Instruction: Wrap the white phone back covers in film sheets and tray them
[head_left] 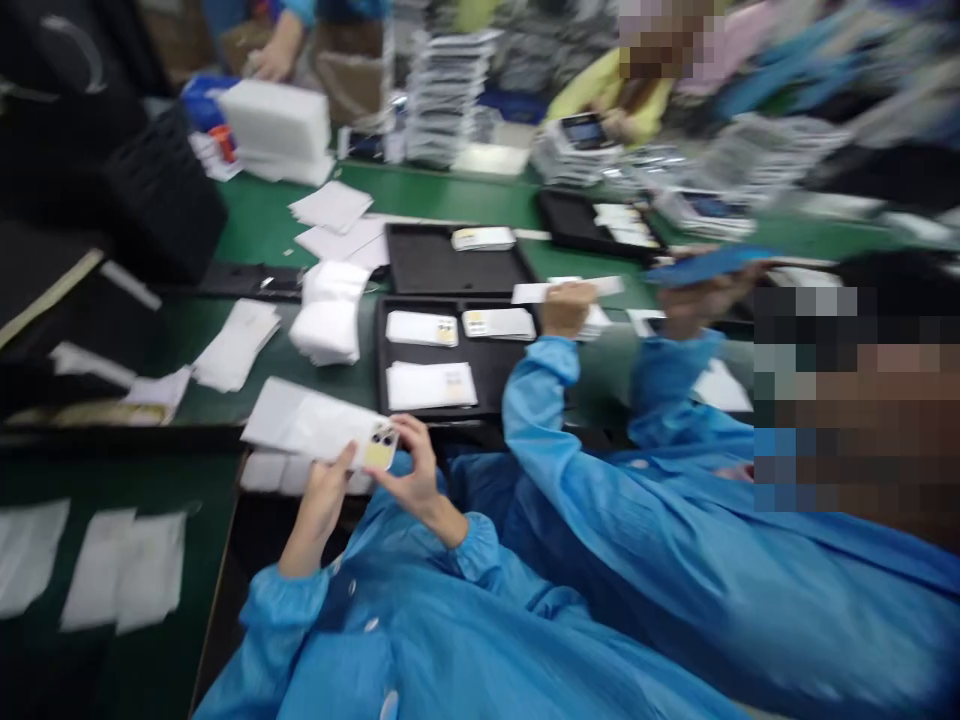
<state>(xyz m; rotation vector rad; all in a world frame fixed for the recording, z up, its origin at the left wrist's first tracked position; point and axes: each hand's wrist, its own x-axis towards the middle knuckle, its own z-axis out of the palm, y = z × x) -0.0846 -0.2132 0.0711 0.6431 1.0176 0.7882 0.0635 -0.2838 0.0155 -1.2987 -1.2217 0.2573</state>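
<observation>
My left hand (324,505) grips the lower edge of a white sleeve (311,420), thumb on top. A white phone back cover (381,445), with dark camera circles and a yellow patch, sticks out of the sleeve's right end or lies against it; I cannot tell which. My right hand (416,470) pinches that end of the cover between thumb and fingers. Just beyond my hands, a black tray (420,355) holds similar white covers in small stacks.
Stacks of white sleeves (326,315) lie left of the tray. Behind it sits a second black tray (427,260). At my right, a co-worker's blue sleeve (544,400) reaches over the bench, close to my arm. A black crate (161,190) stands at the left.
</observation>
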